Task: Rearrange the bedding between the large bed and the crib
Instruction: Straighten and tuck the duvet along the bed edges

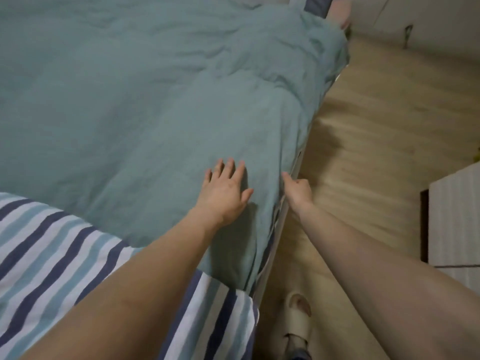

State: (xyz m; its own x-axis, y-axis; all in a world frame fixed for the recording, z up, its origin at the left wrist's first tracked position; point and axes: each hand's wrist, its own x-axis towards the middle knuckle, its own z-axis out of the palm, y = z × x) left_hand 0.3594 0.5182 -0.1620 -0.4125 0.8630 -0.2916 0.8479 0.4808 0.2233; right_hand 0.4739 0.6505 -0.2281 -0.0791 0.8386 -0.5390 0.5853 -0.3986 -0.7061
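The duvet [135,100] spread over the bed is a plain, muted teal green. Beside it lies a striped quilt [52,255] banded in white, light blue and navy. The wood-look floor [376,131] is pale tan, the slipper [298,323] cream, the cabinet [454,216] off-white.

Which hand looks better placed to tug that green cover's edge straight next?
Probably the right hand: its fingers already pinch the green cover at the bedside edge. The left hand lies flat on top, farther from that edge.
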